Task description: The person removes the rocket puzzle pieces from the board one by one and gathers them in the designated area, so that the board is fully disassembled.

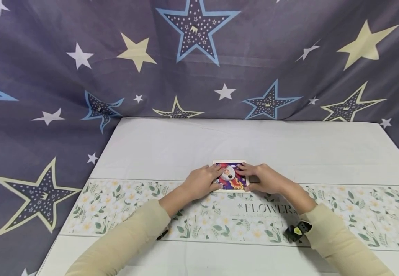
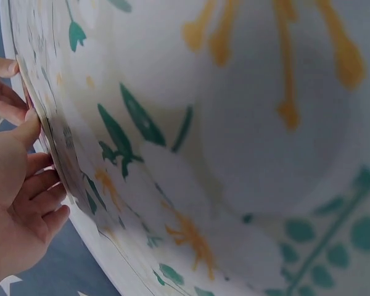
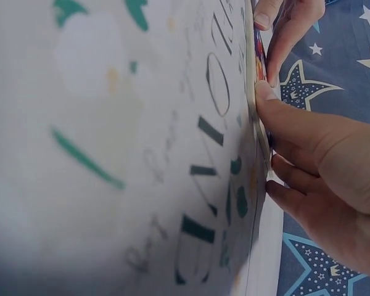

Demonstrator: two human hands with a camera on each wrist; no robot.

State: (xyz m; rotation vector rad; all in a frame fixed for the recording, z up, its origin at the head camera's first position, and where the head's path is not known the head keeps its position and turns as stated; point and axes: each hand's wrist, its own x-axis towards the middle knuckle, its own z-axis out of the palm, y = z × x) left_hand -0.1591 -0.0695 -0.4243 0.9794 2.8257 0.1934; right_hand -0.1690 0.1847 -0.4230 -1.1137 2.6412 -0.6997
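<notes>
A small square picture board (image 1: pixel 233 185) with a pale frame lies flat on the table, showing a white cartoon figure on purple, red and orange. My left hand (image 1: pixel 202 181) rests at its left side, thumb and fingertips touching the picture's edge. From the right, my right hand (image 1: pixel 266 178) touches the opposite side, index finger over the upper right part and thumb lower down. The left wrist view shows the thin board (image 2: pixel 47 126) nearly edge-on beside the left hand (image 2: pixel 18 191). In the right wrist view, the right hand's thumb (image 3: pixel 266 91) sits at the board's rim.
The white table (image 1: pixel 172 149) carries a floral printed band (image 1: pixel 134 199) with lettering under the forearms. A dark cloth (image 1: pixel 199 80) with stars hangs behind and at both sides. A black wrist device (image 1: pixel 297 231) is strapped by the right sleeve.
</notes>
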